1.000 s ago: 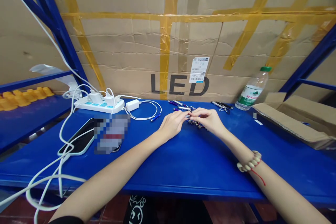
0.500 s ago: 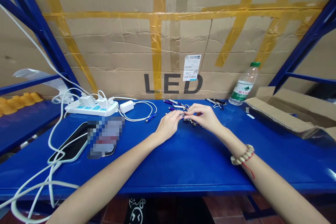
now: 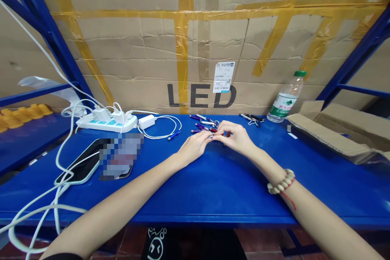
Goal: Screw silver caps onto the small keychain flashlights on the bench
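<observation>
My left hand (image 3: 193, 146) and my right hand (image 3: 234, 136) meet over the middle of the blue table (image 3: 219, 187). Between their pinched fingertips is a small shiny metal piece (image 3: 210, 136), too small and covered to name. Just behind the fingers lies a pile of slim pen-like sticks (image 3: 201, 126) in blue, purple, silver and red, partly hidden by my right hand. A single blue stick (image 3: 174, 135) rests apart, left of my left hand. Several black and silver sticks with metal clips (image 3: 252, 120) lie beyond my right hand.
At left are a white power strip (image 3: 106, 126) with tangled cables, a charger (image 3: 146, 122) and a phone (image 3: 82, 162) beside a blurred-out object. A water bottle (image 3: 283, 103) and an open cardboard box (image 3: 329, 138) stand at right. A large carton (image 3: 137, 57) walls off the back.
Both hands stay together at nearly the same spot, with the fingertips slightly shifted around the small metal piece. More of the red sticks shows behind my right fingers. The view has tilted slightly.
</observation>
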Motion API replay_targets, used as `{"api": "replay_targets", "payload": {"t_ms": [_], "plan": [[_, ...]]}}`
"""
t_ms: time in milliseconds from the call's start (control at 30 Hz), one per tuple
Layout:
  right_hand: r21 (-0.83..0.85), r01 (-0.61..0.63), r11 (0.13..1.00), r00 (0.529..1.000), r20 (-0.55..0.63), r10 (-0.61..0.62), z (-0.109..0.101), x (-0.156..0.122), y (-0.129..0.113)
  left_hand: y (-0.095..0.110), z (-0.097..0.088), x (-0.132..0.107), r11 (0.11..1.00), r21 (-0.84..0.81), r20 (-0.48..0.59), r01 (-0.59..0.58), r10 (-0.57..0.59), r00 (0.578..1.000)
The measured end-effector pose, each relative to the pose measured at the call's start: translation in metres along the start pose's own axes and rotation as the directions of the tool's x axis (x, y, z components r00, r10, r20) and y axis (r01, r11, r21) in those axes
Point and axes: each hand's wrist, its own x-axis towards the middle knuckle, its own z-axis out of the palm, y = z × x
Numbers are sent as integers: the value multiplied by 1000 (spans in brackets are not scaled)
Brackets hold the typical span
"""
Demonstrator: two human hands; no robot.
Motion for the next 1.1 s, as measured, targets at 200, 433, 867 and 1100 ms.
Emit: {"api": "replay_targets", "payload": {"t_ms": [200,433,867,1100], "plan": [[48,-174,984,984,32,173,7,2,0,-1,1,0,998,56,-29,-15,17,999],[-14,-209,978,978,15,209,7,2,1,1,-1,2,998,64,-22,26,-24,999],[-287,-222,932,973,-3,231,-6,2,-11,10,-3,5,977,110,-22,180,-179,984],[-136,-110,985,993,32,115,-9,4,-2,13,-7,6,969,54,9,240,-241,971]]}}
